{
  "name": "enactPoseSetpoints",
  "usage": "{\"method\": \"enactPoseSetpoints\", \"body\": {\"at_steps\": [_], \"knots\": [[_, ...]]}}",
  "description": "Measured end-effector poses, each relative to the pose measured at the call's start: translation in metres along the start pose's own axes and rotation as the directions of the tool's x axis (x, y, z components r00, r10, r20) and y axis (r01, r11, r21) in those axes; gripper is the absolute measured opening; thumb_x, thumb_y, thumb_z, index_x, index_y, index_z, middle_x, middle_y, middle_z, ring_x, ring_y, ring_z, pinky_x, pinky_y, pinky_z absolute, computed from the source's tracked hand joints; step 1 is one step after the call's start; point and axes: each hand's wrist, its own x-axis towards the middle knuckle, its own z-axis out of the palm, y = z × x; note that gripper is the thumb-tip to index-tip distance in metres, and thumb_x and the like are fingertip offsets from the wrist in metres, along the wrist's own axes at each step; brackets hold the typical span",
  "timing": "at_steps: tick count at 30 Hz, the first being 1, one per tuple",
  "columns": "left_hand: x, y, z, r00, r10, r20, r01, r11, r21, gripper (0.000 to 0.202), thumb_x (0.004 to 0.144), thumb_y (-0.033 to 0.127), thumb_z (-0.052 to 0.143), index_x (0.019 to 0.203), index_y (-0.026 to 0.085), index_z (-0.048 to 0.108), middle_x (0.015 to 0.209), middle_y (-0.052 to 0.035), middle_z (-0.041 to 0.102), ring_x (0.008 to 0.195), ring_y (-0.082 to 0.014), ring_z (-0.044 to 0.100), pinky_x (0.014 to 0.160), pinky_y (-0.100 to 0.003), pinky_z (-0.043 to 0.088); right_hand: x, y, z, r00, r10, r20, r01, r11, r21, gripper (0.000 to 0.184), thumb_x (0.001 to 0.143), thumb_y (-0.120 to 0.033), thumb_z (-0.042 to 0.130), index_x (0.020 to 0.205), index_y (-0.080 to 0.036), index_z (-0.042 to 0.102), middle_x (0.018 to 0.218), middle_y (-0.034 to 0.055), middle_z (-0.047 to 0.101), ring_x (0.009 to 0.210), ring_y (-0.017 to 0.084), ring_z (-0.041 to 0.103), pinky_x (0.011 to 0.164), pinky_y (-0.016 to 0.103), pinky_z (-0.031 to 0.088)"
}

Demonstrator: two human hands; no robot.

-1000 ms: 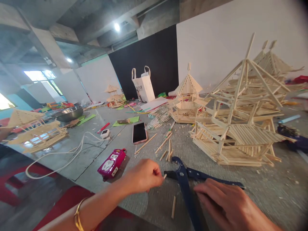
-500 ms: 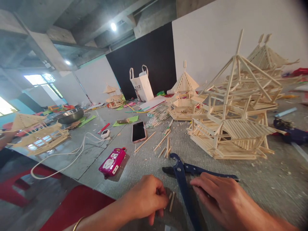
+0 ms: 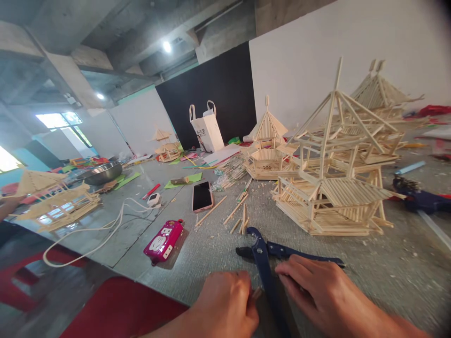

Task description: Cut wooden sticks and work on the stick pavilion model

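Note:
My left hand (image 3: 227, 305) is closed near the table's front edge, with the end of a short wooden stick (image 3: 257, 294) poking out beside its fingers. Its fingertips are mostly hidden. Just right of it lies a dark blue hand cutter (image 3: 268, 277), its two handles spread apart. My right hand (image 3: 319, 288) rests between those handles, fingers loosely bent and close together, seemingly around nothing. Its knuckles partly cover the far handle. Beyond the cutter, several thin wooden sticks (image 3: 243, 220) lie loose. A hexagonal stick pavilion (image 3: 327, 202) with an open-framed roof stands behind my right hand.
A pink power bank-like box (image 3: 163, 241), a phone (image 3: 202, 196) and a white cable (image 3: 121, 213) lie to the left. Another stick pavilion (image 3: 269, 155), a paper bag (image 3: 208, 131) and a metal bowl (image 3: 102, 172) stand farther back. A person's arm (image 3: 9, 206) shows at far left.
My left hand has moved slightly right and turned, closing over the short sticks that lay beside it. My right hand stays beside the cutter. The view has shifted a little.

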Motion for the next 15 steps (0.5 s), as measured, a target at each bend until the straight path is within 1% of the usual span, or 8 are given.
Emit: {"method": "enactPoseSetpoints", "body": {"at_steps": [2,4,6,8,10,11,13,15], "knots": [[-0.001,-0.001,-0.003,1.000,0.026,-0.004,-0.026,0.998,0.051,0.021,0.074,0.018,0.045,0.076,0.017,0.067,0.068,-0.0094,0.071,0.064,-0.0259,0.067,0.052,-0.029,0.038,0.001,0.000,0.000,1.000,-0.006,-0.011,0.006,1.000,-0.004,0.024,0.092,-0.010,0.031,0.096,-0.017,0.053,0.075,-0.0008,0.052,0.061,0.014,0.051,0.054,0.027,0.037],[0.002,-0.007,-0.010,1.000,-0.005,-0.031,0.006,1.000,0.028,0.020,0.072,0.016,0.046,0.073,0.017,0.066,0.065,-0.0075,0.070,0.062,-0.0235,0.066,0.050,-0.027,0.036,0.003,-0.002,0.000,0.999,-0.019,-0.029,0.019,1.000,-0.009,0.026,0.092,-0.009,0.030,0.092,-0.017,0.054,0.071,-0.0009,0.051,0.059,0.013,0.050,0.052,0.026,0.036],[0.013,-0.019,-0.020,0.994,-0.082,-0.076,0.081,0.996,-0.023,0.017,0.072,0.014,0.048,0.070,0.017,0.065,0.062,-0.0043,0.067,0.060,-0.0198,0.063,0.050,-0.026,0.034,0.005,-0.004,-0.001,0.999,-0.031,-0.026,0.031,0.999,-0.018,0.028,0.091,-0.009,0.029,0.089,-0.016,0.055,0.069,-0.0005,0.050,0.056,0.013,0.050,0.050,0.026,0.037],[0.032,-0.035,-0.031,0.986,-0.134,-0.100,0.129,0.990,-0.057,0.015,0.075,0.014,0.049,0.071,0.017,0.064,0.060,-0.0012,0.063,0.057,-0.0160,0.060,0.048,-0.024,0.034,0.007,-0.005,-0.001,0.999,-0.034,-0.010,0.034,0.999,-0.027,0.029,0.090,-0.008,0.028,0.088,-0.016,0.056,0.069,0.0005,0.051,0.056,0.014,0.051,0.049,0.025,0.038],[0.056,-0.049,-0.039,0.983,-0.172,-0.062,0.167,0.982,-0.089,0.015,0.083,0.016,0.048,0.080,0.016,0.063,0.060,0.0018,0.061,0.050,-0.0118,0.058,0.047,-0.022,0.038,0.007,-0.004,-0.001,0.999,-0.033,0.008,0.033,0.999,-0.030,0.030,0.089,-0.008,0.027,0.086,-0.015,0.056,0.070,0.0011,0.052,0.057,0.014,0.052,0.049,0.025,0.040],[0.069,-0.056,-0.041,0.982,-0.189,-0.027,0.185,0.977,-0.105,0.014,0.086,0.018,0.048,0.083,0.015,0.062,0.061,0.0027,0.060,0.048,-0.0106,0.057,0.047,-0.022,0.041,0.007,-0.002,0.000,0.999,-0.038,0.011,0.039,0.999,-0.033,0.030,0.090,-0.008,0.027,0.085,-0.015,0.056,0.069,0.0011,0.052,0.057,0.014,0.052,0.049,0.025,0.040],[0.092,-0.066,-0.041,0.978,-0.201,0.052,0.207,0.970,-0.129,0.017,0.089,0.027,0.053,0.087,0.013,0.061,0.072,0.0018,0.063,0.055,-0.0108,0.059,0.054,-0.026,0.049,0.007,0.003,0.002,0.998,-0.056,0.013,0.057,0.998,-0.039,0.030,0.090,-0.008,0.027,0.086,-0.016,0.055,0.069,0.0005,0.051,0.057,0.013,0.052,0.049,0.025,0.039],[0.107,-0.073,-0.038,0.968,-0.217,0.126,0.234,0.960,-0.150,0.019,0.089,0.030,0.055,0.094,0.013,0.061,0.084,-0.0010,0.065,0.065,-0.0127,0.062,0.060,-0.030,0.052,0.006,0.008,0.004,0.997,-0.065,0.038,0.067,0.997,-0.045,0.028,0.090,-0.007,0.028,0.087,-0.016,0.054,0.070,-0.0002,0.050,0.057,0.012,0.051,0.050,0.024,0.038]]}}
